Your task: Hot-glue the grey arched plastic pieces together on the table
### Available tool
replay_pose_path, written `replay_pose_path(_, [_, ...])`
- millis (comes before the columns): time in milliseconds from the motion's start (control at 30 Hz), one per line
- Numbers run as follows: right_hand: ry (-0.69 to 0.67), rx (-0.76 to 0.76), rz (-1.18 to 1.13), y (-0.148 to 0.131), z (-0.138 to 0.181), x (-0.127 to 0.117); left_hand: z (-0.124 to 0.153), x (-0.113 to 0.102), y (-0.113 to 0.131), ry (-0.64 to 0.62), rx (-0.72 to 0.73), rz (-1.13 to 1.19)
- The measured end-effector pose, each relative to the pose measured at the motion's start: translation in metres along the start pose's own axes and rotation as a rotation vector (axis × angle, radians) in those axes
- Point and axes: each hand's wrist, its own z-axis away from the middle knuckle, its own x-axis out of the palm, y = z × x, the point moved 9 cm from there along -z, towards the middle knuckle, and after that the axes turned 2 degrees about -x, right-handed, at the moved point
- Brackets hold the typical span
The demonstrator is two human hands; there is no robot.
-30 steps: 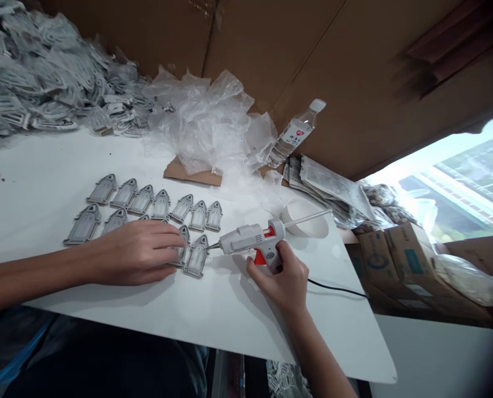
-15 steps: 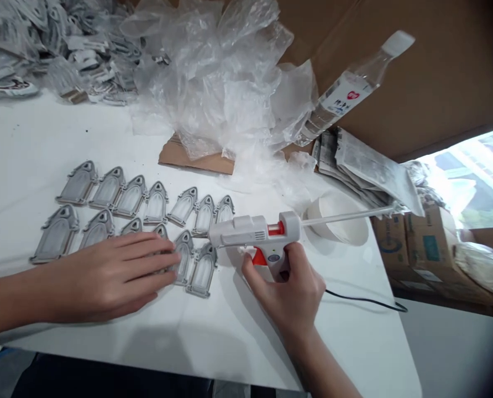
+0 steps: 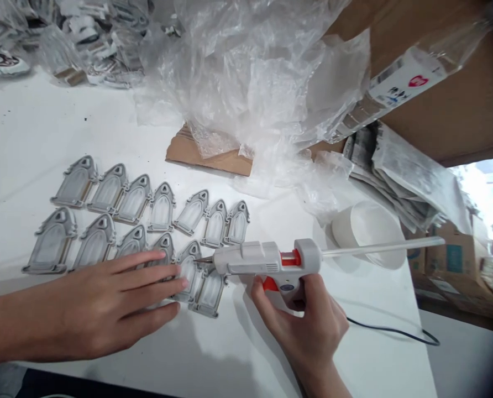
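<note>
Glue gun [image 3: 263, 260] has slid left since the earlier shot, and its nozzle [image 3: 203, 260] now sits right over the gray arch-shaped pieces [image 3: 210, 296] at the end of the bottom row. Hard to say from this angle if the tip is actually touching one or just hovering.

My read on the hands: they're apart, not working on the same spot. Right hand [image 3: 308, 326] is wrapped around the gun's handle, with a finger by the orange trigger [image 3: 269, 284]. Left hand [image 3: 109, 304] is lying flat with the fingers spread over the bottom row, fingertips just beside the nozzle.

The pieces are laid out in two rows on a white desk [image 3: 35, 138], with a long glue stick [image 3: 379, 249] poking out the back of the gun over a white bowl [image 3: 366, 235]. A black cord [image 3: 396, 331] trails off to the right.

Further back there's a big heap of plastic wrap [image 3: 246, 72] on a bit of cardboard [image 3: 213, 160], a water bottle [image 3: 408, 77] lying against it, a stack of bagged stuff [image 3: 408, 171], and a pile of more bagged pieces [image 3: 93, 44] top left.
</note>
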Motion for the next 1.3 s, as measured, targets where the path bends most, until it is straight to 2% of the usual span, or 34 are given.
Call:
replay_pose_path(167, [-0.003,-0.002,0.006,0.0,-0.001,0.0,-0.004,0.001,0.001,-0.028,0.019,0.002])
replay_pose_path(400, [-0.008,-0.001,0.004,0.0,-0.001,0.0,-0.007,-0.004,-0.002,0.0,0.003,-0.06])
replay_pose_path(833, [0.003,0.005,0.023,0.002,-0.002,-0.001,-0.006,-0.005,-0.004,-0.001,0.002,-0.039])
replay_pose_path(1200, [-0.012,0.028,0.03,0.003,-0.002,-0.001,-0.008,0.002,-0.002,-0.04,-0.003,-0.002])
replay_pose_path(1300, [-0.019,0.053,0.042,0.005,-0.002,-0.001,-0.007,-0.008,-0.01,0.012,-0.035,0.051])
